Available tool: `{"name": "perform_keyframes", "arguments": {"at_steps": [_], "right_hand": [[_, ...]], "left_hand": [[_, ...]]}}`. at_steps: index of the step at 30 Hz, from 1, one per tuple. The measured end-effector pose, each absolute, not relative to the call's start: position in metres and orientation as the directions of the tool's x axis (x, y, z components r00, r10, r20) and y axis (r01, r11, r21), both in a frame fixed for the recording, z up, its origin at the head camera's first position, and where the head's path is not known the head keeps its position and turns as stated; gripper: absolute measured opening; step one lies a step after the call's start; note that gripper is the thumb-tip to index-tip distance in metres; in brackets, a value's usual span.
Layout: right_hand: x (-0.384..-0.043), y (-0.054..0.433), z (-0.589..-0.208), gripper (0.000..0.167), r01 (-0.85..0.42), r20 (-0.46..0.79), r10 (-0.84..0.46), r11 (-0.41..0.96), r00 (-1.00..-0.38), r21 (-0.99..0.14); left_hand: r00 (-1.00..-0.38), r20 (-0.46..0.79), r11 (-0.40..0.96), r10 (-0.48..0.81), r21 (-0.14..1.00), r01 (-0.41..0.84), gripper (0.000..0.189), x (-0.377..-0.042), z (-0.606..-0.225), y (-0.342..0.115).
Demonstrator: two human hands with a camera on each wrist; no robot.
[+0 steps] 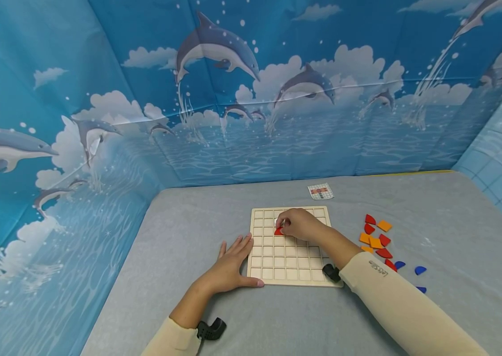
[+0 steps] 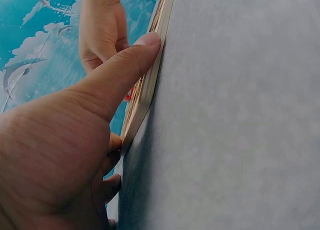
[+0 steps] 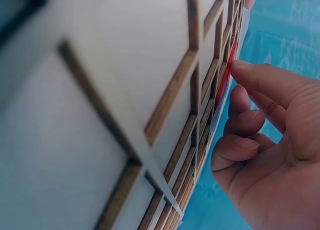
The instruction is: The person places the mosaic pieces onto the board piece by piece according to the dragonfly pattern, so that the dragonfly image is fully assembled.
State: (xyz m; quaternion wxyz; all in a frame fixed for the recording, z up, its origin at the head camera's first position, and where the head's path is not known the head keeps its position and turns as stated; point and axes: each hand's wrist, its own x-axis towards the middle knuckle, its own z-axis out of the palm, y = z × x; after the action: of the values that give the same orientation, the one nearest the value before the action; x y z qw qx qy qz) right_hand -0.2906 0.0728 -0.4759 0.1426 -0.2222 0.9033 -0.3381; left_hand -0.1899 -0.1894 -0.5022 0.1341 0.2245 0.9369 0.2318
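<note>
A wooden grid board with square cells lies on the grey cloth. My right hand is over its upper part and pinches a red piece at one of the cells. In the right wrist view the thumb touches that red piece, while the other fingers are curled. Part of the piece is hidden by the fingers. My left hand rests at the board's left side, fingers spread along the edge. Its thumb lies against the near edge of the board.
Right of the board are scattered several red pieces, orange squares and blue half-rounds. A small printed card lies behind the board. A dolphin-patterned curtain stands along the far edge of the table.
</note>
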Motion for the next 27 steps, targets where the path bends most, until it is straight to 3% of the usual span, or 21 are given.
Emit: {"name": "perform_keyframes", "arguments": {"at_steps": [9, 27], "right_hand": [[-0.290, 0.086, -0.468, 0.015, -0.245, -0.150, -0.469, 0.677, -0.871, -0.695], [-0.282, 0.162, -0.441, 0.031, -0.188, -0.052, -0.359, 0.600, -0.932, -0.778]], "left_hand": [[-0.865, -0.151, 0.793, 0.478, 0.496, 0.352, 0.117, -0.190, -0.501, -0.189], [-0.870, -0.148, 0.797, 0.471, 0.494, 0.348, 0.119, -0.190, -0.504, -0.189]]}}
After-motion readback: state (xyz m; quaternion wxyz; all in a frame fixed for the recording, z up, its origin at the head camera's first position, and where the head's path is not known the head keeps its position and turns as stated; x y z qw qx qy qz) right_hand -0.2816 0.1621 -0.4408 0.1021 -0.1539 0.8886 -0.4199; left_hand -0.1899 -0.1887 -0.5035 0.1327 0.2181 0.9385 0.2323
